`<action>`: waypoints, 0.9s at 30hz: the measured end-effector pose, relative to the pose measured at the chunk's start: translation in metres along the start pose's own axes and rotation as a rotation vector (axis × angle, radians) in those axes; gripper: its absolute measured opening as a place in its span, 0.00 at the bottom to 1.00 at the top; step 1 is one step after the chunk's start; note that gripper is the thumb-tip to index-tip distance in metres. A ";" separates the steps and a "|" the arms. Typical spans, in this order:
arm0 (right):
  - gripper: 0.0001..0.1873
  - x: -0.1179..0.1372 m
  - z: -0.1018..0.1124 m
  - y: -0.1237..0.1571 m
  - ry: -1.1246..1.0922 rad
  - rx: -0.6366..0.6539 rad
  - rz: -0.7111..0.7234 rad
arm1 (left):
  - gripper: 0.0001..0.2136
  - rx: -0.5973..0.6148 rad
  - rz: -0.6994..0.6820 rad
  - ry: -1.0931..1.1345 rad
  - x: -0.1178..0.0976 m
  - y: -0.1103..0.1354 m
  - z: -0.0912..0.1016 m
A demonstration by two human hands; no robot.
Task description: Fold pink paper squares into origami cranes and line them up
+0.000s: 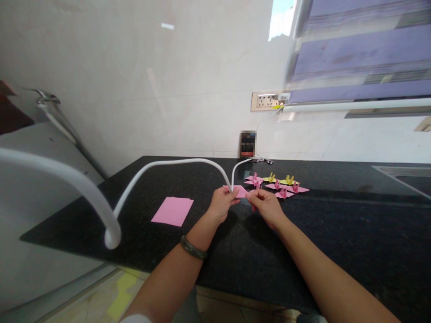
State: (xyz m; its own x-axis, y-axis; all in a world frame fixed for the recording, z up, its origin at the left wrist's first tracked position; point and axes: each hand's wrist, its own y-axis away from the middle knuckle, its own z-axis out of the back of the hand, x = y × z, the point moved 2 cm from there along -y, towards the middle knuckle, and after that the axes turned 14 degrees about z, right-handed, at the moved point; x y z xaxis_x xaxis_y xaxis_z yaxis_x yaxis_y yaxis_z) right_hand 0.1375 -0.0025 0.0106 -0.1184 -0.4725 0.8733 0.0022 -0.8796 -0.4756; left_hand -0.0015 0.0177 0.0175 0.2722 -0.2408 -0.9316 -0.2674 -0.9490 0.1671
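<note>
A partly folded pink paper [241, 192] is held between both my hands above the black counter [303, 233]. My left hand [222, 202] pinches its left edge and my right hand [266, 204] pinches its right edge, fingers closed on it. Just beyond them lie several finished paper cranes [276, 183], pink and yellow, in a small group. A stack of flat pink sheets [173, 211] lies on the counter to the left of my left hand. A dark bangle [192, 248] circles my left wrist.
A thick white cable [161, 167] arcs across the counter from the left foreground to a small dark device [248, 144] at the wall. A wall socket [267, 100] sits above it. A sink edge [400, 175] shows at the right.
</note>
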 end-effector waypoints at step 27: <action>0.11 0.005 -0.003 0.000 0.106 0.024 0.099 | 0.19 0.010 0.066 -0.160 0.003 0.001 -0.002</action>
State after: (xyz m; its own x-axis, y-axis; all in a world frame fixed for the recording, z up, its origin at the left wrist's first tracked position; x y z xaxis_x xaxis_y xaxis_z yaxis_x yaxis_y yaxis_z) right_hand 0.1340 -0.0049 0.0145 -0.2209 -0.5494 0.8058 0.0428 -0.8309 -0.5547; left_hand 0.0006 0.0153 0.0155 0.1028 -0.2664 -0.9583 -0.2893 -0.9298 0.2275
